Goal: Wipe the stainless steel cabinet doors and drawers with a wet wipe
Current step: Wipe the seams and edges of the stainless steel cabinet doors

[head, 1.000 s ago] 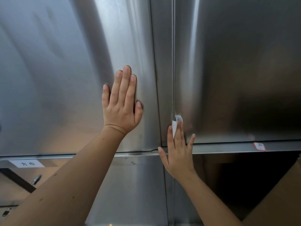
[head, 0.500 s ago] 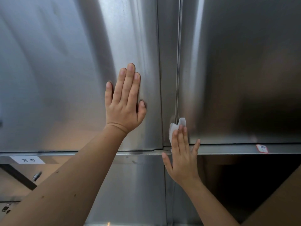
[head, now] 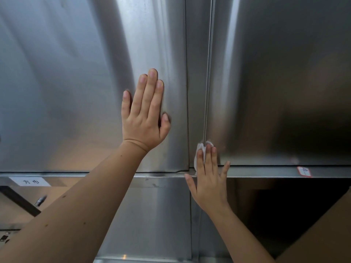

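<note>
My left hand lay flat on the left cabinet door, fingers straight and close together, thumb out toward three o'clock, holding nothing. I judged it was there to brace the panel. My right hand sat at about five o'clock from it. Its fingers were also straight, pressing the wet wipe against the vertical seam where the two doors met, just above the horizontal rail. Only the wipe's white top showed, poking out at twelve o'clock past my fingertips; the rest was hidden beneath them. The right cabinet door spread away toward two o'clock. A red-bordered label sat on the rail at three o'clock from my right hand.

To do this stroke well, I reckoned the wipe should stay fully under my fingertips, so that cloth rather than skin met the steel. It should be pushed into the groove of the seam and run straight toward twelve o'clock with even pressure. My bare left palm would probably leave a print, so that patch would want its own pass.
</note>
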`<state>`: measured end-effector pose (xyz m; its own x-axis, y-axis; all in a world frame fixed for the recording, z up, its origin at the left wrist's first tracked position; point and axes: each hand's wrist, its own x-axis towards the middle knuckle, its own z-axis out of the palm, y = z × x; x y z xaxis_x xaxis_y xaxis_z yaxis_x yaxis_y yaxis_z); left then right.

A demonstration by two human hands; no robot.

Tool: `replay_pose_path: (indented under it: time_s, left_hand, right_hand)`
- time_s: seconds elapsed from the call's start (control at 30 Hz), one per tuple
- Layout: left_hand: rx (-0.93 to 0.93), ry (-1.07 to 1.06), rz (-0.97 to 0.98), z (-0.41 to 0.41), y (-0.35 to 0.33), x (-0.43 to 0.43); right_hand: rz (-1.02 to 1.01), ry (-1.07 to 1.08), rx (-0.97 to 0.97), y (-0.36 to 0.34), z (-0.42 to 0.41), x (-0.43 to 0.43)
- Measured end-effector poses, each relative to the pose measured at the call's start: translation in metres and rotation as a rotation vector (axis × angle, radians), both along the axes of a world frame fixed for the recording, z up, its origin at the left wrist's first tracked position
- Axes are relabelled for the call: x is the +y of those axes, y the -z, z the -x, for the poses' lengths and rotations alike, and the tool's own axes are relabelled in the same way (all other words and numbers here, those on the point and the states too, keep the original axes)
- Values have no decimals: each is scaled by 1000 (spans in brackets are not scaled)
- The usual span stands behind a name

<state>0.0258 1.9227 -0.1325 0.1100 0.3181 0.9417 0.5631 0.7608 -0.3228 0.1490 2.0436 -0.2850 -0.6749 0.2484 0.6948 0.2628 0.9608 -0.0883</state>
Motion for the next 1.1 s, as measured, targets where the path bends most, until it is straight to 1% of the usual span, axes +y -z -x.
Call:
replay_pose_path:
  time_s: [0.17, 0.37, 0.47, 0.63, 0.73, 0.93, 1.1]
  left_hand:
    - [5, -6, 11, -1, -2, 0]
    - [-6, -10, 1, -2, -1, 0]
    - [-6, -2, 15, -2, -1, 0]
    - [-13, 5, 3, -2, -1, -1]
    - [-18, 7, -1, -2, -2, 0]
    - [-14, 30, 1, -1, -1, 0]
    - [-13, 28, -4, 0, -1, -1]
  right_hand:
    - [54, 31, -136, 4, -12, -6]
    - [33, 5, -36, -26, 2, 0]
    - [43, 5, -40, -28, 3, 0]
    - [70, 47, -167, -3, -10, -8]
    - [67, 82, -216, 1, -14, -11]
    - [17, 52, -102, -27, -2, -4]
    - [29, 69, -110, -18, -2, -6]
